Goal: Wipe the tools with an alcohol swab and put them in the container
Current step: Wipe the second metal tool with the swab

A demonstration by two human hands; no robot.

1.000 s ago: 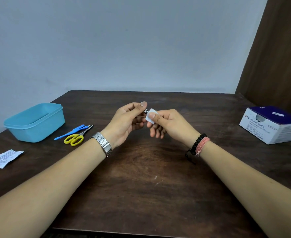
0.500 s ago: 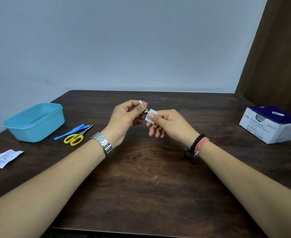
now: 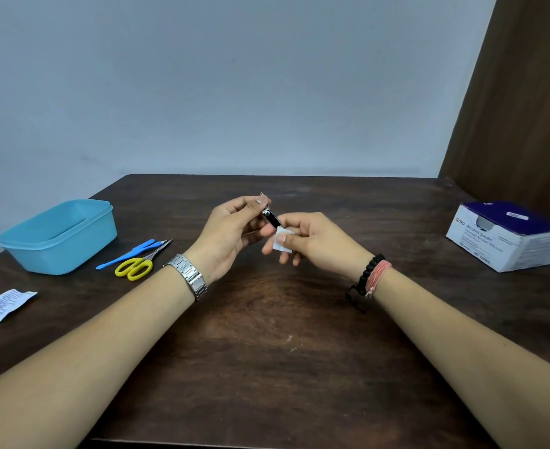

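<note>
My left hand [image 3: 231, 231] pinches a small metal nail clipper [image 3: 271, 217] above the middle of the table, its far tip poking past my fingertips. My right hand [image 3: 315, 243] pinches a white alcohol swab [image 3: 282, 244] between thumb and fingers, right at the clipper's lower end. A light blue plastic container [image 3: 58, 236] stands open at the left. Beside it lie yellow-handled scissors [image 3: 137, 266] and a blue-handled tool [image 3: 127, 254].
A torn white swab wrapper [image 3: 1, 306] lies near the left table edge. A white and purple box of alcohol swabs [image 3: 507, 239] stands at the right. The dark wooden table [image 3: 267, 351] meets a pale wall behind and a brown panel at the right.
The swab has slid down and toward me along the clipper, so more of the dark metal body shows between my two hands. Both arms stay in place.
</note>
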